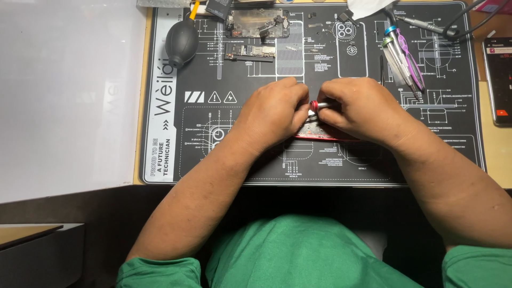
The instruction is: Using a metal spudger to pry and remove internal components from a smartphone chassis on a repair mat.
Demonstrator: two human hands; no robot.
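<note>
Red shows between my two hands: the edge of a phone frame that lies flat on the black work mat, near the middle of it. My left hand is curled over the left end of the frame, fingers bent down onto it, pinning it to the mat. My right hand is closed around a small screwdriver with a silver shaft and a red ring; the tool lies almost level and points left, its tip hidden under my left fingers. The two hands touch at the knuckles.

On the far left of the mat sits a black rubber air blower. Just right of it, along the far edge, lies an opened phone body, and just nearer than that a narrow circuit board. On the far right of the mat a few more screwdrivers lie side by side. Off the mat at the right edge is a dark phone with its screen lit. A white sheet covers the table to the left of the mat.
</note>
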